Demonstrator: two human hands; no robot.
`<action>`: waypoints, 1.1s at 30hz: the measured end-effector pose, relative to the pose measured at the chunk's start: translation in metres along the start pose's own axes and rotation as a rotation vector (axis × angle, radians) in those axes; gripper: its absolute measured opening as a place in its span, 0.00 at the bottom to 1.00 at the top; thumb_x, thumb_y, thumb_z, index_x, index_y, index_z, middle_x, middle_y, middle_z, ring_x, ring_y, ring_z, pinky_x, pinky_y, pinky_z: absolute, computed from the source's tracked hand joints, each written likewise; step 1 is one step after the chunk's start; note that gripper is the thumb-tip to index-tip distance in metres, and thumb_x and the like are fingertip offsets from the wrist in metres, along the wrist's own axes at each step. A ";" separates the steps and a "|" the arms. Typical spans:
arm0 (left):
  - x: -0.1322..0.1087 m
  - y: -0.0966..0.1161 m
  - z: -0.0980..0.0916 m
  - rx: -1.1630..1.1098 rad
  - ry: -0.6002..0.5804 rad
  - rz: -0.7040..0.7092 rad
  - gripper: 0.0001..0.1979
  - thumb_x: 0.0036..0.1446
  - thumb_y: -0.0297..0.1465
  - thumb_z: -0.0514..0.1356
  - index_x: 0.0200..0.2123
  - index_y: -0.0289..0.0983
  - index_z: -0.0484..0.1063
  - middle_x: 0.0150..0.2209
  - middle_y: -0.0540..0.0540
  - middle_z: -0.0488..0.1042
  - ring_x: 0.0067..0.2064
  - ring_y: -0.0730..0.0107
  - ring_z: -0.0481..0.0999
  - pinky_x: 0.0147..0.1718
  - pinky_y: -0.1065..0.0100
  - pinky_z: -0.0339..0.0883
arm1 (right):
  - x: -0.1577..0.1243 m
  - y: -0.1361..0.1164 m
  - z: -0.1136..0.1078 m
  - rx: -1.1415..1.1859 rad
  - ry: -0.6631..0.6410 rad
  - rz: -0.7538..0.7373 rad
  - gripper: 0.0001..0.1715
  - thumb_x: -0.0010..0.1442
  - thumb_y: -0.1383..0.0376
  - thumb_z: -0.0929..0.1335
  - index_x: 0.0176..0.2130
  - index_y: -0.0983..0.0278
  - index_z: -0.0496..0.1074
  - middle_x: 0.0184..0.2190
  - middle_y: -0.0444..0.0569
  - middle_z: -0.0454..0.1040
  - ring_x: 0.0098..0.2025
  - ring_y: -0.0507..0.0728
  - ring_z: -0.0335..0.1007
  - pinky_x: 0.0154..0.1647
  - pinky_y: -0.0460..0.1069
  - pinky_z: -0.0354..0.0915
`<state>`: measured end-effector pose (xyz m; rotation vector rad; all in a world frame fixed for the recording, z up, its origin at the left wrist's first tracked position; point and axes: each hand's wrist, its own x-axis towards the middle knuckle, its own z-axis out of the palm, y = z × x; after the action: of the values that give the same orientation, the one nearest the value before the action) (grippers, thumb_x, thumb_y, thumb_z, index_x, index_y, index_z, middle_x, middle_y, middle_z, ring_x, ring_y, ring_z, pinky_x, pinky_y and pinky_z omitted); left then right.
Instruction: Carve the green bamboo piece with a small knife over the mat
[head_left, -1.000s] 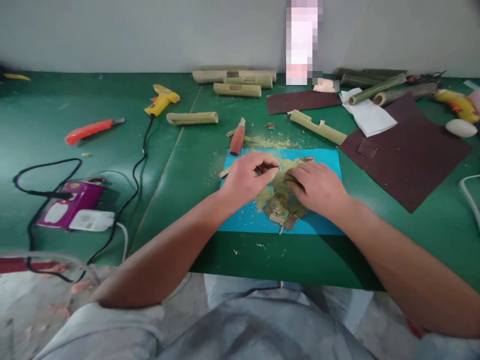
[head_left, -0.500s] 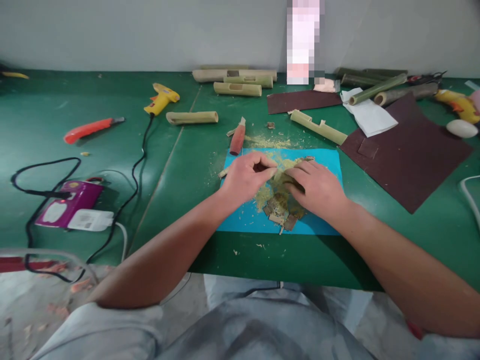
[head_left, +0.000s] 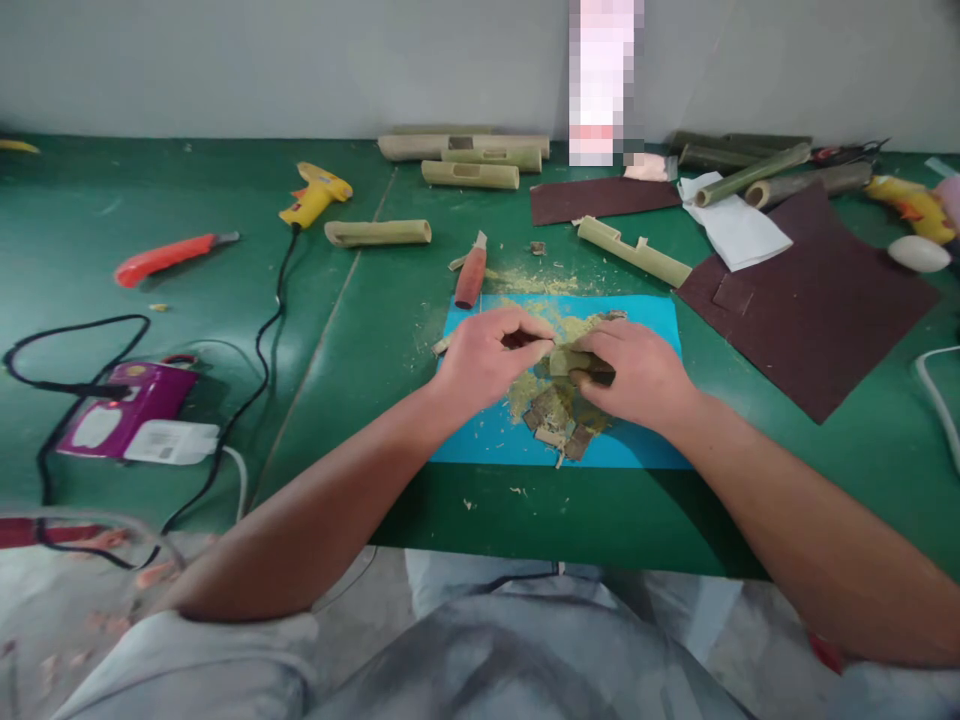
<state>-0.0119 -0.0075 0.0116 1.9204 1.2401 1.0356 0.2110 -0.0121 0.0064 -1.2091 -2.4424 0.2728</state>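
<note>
Over a blue sheet (head_left: pixel 480 425), my right hand (head_left: pixel 634 365) grips a small greenish piece of bamboo (head_left: pixel 564 361) between thumb and fingers. My left hand (head_left: pixel 491 350) is closed in a pinch beside its left end; whatever lies between these fingertips is too small to make out. Below the hands, several small brownish chips (head_left: pixel 550 437) lie among yellowish shavings (head_left: pixel 525 395). A knife with a reddish-brown handle (head_left: pixel 471 278) rests just beyond my left hand, its short blade pointing away.
Cut bamboo tubes (head_left: pixel 480 176) lie at the back; another notched tube (head_left: pixel 634 252) lies right of centre. Dark brown sheets (head_left: pixel 825 300) cover part of the right side. A yellow glue gun (head_left: pixel 315 195), its black cord, an orange-handled cutter (head_left: pixel 169 258) and a purple power box (head_left: pixel 139 405) are left.
The bamboo piece in my right hand has turned so that more of its face shows. My left hand keeps its pinch close by. The whole view has shifted slightly.
</note>
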 end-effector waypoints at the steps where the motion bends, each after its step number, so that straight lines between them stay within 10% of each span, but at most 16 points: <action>1: -0.001 0.001 -0.001 0.016 0.001 0.020 0.04 0.59 0.31 0.66 0.35 0.38 0.82 0.36 0.46 0.82 0.38 0.67 0.80 0.38 0.66 0.75 | 0.000 0.000 0.000 0.021 -0.009 0.013 0.10 0.59 0.62 0.69 0.41 0.62 0.77 0.40 0.54 0.79 0.44 0.63 0.72 0.45 0.55 0.65; 33: 0.001 0.001 -0.007 0.254 -0.188 0.302 0.09 0.67 0.30 0.58 0.42 0.40 0.80 0.39 0.45 0.81 0.42 0.65 0.79 0.43 0.63 0.73 | 0.004 0.001 -0.001 0.053 -0.028 0.048 0.10 0.59 0.61 0.71 0.42 0.60 0.76 0.42 0.51 0.79 0.47 0.62 0.71 0.42 0.53 0.63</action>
<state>-0.0177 -0.0066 0.0162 2.3977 1.0355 0.8464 0.2101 -0.0087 0.0083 -1.2503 -2.4168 0.3686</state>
